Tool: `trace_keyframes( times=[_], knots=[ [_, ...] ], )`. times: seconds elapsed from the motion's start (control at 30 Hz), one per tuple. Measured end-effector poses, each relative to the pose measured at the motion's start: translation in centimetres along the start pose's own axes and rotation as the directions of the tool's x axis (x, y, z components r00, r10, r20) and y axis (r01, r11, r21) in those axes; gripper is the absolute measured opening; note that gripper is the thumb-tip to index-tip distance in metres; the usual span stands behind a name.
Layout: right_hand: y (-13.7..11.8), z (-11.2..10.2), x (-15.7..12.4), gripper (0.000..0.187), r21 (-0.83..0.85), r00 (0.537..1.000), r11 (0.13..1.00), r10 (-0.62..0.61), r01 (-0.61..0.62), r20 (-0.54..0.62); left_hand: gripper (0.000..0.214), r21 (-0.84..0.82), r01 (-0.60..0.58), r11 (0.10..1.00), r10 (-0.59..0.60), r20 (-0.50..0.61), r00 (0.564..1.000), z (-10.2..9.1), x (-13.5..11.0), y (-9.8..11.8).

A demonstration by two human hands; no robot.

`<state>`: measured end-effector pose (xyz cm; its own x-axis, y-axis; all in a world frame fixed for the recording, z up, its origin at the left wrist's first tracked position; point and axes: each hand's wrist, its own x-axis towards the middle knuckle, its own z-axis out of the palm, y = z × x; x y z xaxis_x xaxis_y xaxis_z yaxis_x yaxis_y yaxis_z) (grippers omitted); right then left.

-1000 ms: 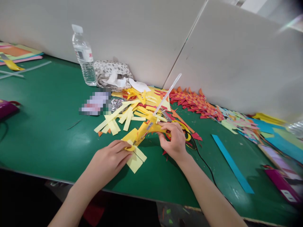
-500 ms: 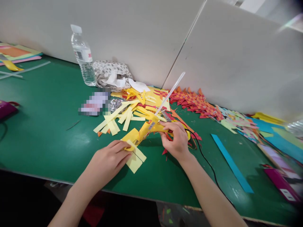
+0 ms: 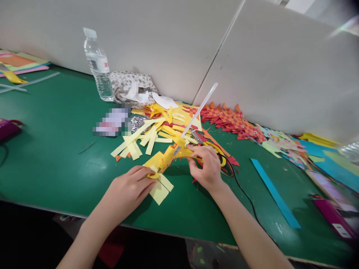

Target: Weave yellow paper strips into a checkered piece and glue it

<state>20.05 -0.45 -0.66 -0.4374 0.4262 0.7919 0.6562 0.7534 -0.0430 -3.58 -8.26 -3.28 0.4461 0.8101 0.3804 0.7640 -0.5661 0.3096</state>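
Observation:
My right hand point(image 3: 206, 167) is closed round the grip of a yellow glue gun point(image 3: 175, 152), with a clear glue stick point(image 3: 199, 109) jutting up from its back. The nozzle points down-left at a yellow woven paper piece point(image 3: 158, 181) on the green table point(image 3: 56, 149). My left hand point(image 3: 131, 189) lies on that piece, its fingers pressing the near edge down beside the nozzle. The gun's black cord point(image 3: 244, 194) trails off to the right under my forearm.
Loose yellow paper strips point(image 3: 143, 136) lie behind the piece. A water bottle point(image 3: 97, 65) and a patterned cloth point(image 3: 131, 87) stand by the back wall. Red-orange woven paper fish point(image 3: 230, 121), pastel ones point(image 3: 283, 147) and a blue strip point(image 3: 275, 192) lie to the right.
The glue gun tipped a little back and forth in my right hand, its glue stick swinging slightly; the left hand stayed pressed on the yellow piece.

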Motion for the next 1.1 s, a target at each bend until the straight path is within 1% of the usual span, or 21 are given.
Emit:
trace_keyframes(
  times=[0.13,0.27,0.4,0.5,0.57,0.77,0.9,1.0,1.1],
  knots=[
    [-0.20,-0.05,0.04,0.036,-0.030,1.000,0.999,-0.025,0.024,-0.015,0.025,0.003,0.002,1.000,-0.002,0.004,1.000,0.05,0.00,-0.02],
    [-0.01,-0.25,0.04,0.034,-0.043,1.000,0.999,-0.002,0.002,-0.013,0.025,0.005,0.004,1.000,-0.004,0.019,1.000,0.09,0.10,-0.05],
    [0.00,-0.27,0.09,0.031,-0.073,0.999,0.997,0.023,-0.019,0.047,0.024,0.010,0.002,1.000,-0.002,0.020,1.000,0.06,0.14,-0.04],
    [0.05,-0.26,0.05,0.031,-0.058,0.994,0.997,0.055,-0.050,0.096,0.025,0.004,-0.001,1.000,0.001,0.003,1.000,0.04,0.18,0.02],
    [0.17,-0.24,-0.01,0.030,-0.036,0.992,0.997,0.071,-0.067,0.105,0.025,0.003,-0.005,1.000,0.005,-0.003,1.000,0.06,0.21,0.04],
    [0.56,-0.18,-0.11,0.023,0.017,0.993,0.998,0.060,-0.062,0.106,0.025,0.006,-0.004,1.000,0.004,-0.017,1.000,0.06,0.15,0.05],
    [0.57,-0.38,-0.03,0.024,-0.007,0.997,1.000,0.030,-0.029,0.070,0.025,0.005,-0.007,1.000,0.007,-0.011,1.000,0.03,0.05,0.04],
    [0.53,-0.50,0.09,0.026,-0.032,0.998,0.999,0.006,-0.004,0.065,0.025,0.007,-0.013,1.000,0.013,-0.010,1.000,0.06,0.09,0.02],
    [0.45,-0.49,0.16,0.025,-0.023,0.998,1.000,0.011,-0.009,0.054,0.025,0.002,-0.008,1.000,0.008,-0.010,1.000,0.06,0.19,0.02]
  ],
)
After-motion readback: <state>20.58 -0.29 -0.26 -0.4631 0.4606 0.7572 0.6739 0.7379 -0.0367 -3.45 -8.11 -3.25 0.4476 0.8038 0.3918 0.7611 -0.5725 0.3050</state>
